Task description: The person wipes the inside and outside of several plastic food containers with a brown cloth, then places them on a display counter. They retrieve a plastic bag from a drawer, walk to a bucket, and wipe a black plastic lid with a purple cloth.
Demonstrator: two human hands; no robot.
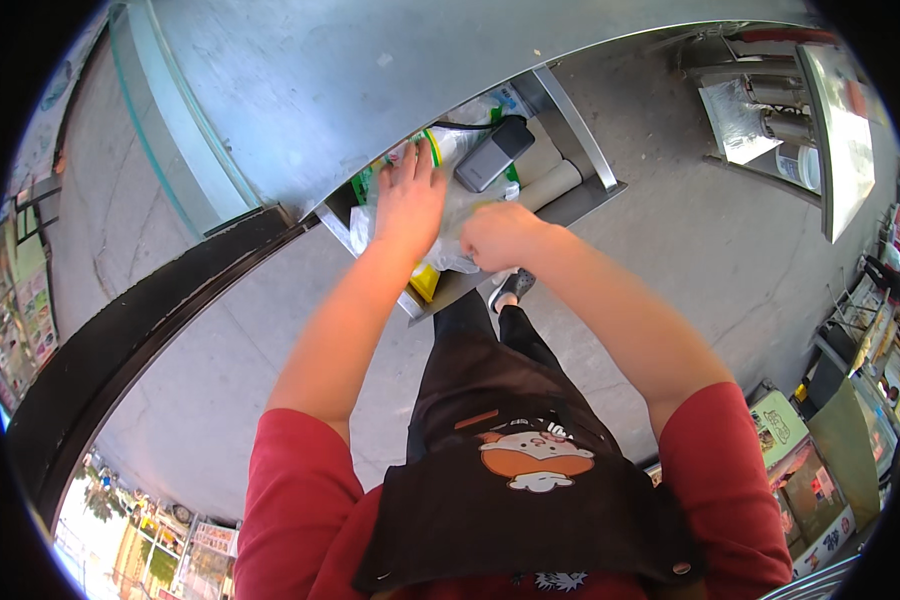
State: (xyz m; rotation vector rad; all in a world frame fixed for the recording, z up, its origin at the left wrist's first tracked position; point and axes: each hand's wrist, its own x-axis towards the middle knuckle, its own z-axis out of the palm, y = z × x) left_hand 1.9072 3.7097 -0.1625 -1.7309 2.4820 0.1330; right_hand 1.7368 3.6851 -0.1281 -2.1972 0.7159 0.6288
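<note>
Below the edge of a metal counter, a metal drawer (581, 135) is pulled out, filled with clear plastic bags (457, 202). My left hand (411, 199) lies over the bags with its fingers spread, near green and yellow packaging. Bent fingers of my right hand (499, 232) touch the bags at the drawer's front; whether they pinch plastic is unclear. A grey power bank (493, 154) with a black cable rests on the bags beyond my right hand. Beige rolls (551, 186) lie at the drawer's right side, and a yellow packet (424, 282) sits in its near left corner.
The metal counter top (345, 67) spans the area above the drawer, with a glass panel (172, 127) at its left. A dark curved frame (142, 315) runs along the left. An open metal cabinet (765, 127) with containers stands at upper right. Stalls line the far right.
</note>
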